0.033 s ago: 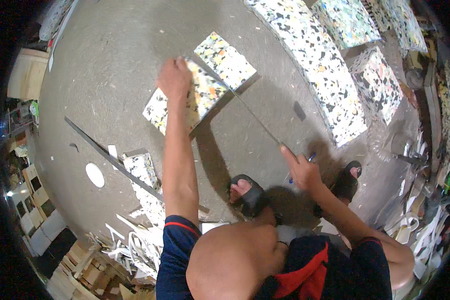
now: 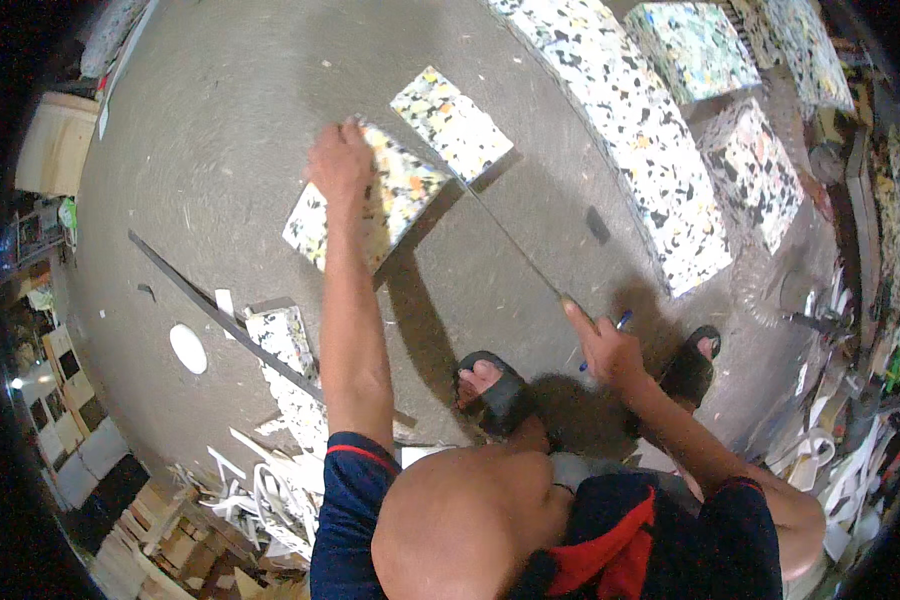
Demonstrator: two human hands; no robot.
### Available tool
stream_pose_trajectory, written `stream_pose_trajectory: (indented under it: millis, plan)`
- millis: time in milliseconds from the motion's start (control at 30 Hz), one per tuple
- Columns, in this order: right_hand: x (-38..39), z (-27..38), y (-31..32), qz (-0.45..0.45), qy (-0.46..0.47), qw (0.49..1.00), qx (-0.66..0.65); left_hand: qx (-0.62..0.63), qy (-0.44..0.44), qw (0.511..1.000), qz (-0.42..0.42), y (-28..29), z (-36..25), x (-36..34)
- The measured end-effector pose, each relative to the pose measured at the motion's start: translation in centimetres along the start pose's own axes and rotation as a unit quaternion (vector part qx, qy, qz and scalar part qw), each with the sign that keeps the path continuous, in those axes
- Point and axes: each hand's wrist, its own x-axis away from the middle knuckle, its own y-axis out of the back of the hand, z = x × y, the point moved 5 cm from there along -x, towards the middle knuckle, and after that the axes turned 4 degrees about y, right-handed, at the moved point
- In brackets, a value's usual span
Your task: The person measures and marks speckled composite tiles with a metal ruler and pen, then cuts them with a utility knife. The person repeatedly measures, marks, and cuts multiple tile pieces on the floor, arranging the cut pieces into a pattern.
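Note:
My left hand (image 2: pixel 340 165) presses flat on the top edge of a speckled multicoloured foam slab (image 2: pixel 395 205) lying on the grey floor. My right hand (image 2: pixel 605 350) grips the near end of a long thin blade (image 2: pixel 510 240), forefinger stretched along it. The blade runs diagonally up to the slab's right edge, between it and a second speckled piece (image 2: pixel 450 120) just beyond. Something thin and blue (image 2: pixel 620 322) shows by my right hand. My feet in black sandals (image 2: pixel 495 392) stand just below the blade.
Long speckled foam slabs (image 2: pixel 630 120) and blocks (image 2: pixel 755 170) fill the upper right. A long dark strip (image 2: pixel 220 320), a small speckled block (image 2: pixel 285 340) and a white disc (image 2: pixel 187 348) lie at left. White offcuts (image 2: pixel 260 490) pile at lower left.

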Motion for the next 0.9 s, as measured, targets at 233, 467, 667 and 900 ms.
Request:
stream_pose_trajectory:
  millis: [233, 467, 667, 900]
  plan:
    - [2.4, -1.9, 1.2, -0.123, -0.028, 0.987, -0.104, -0.019, -0.075, 0.996, -0.047, 4.2, 7.0, 1.8]
    - [-0.4, -5.3, 5.7, -0.25, -0.133, 0.955, -0.084, -0.033, -0.128, 0.99, 0.042, 0.5, -7.3, 5.8]
    - [-3.5, -4.9, 6.2, -0.17, -0.175, 0.97, 0.006, 0.032, -0.02, 0.989, 0.145, -1.6, -10.8, 6.4]
    - [-1.8, -13.2, 15.6, -0.342, -0.223, 0.912, 0.04, 0.204, -0.069, 0.974, 0.076, -2.6, -9.4, 6.5]
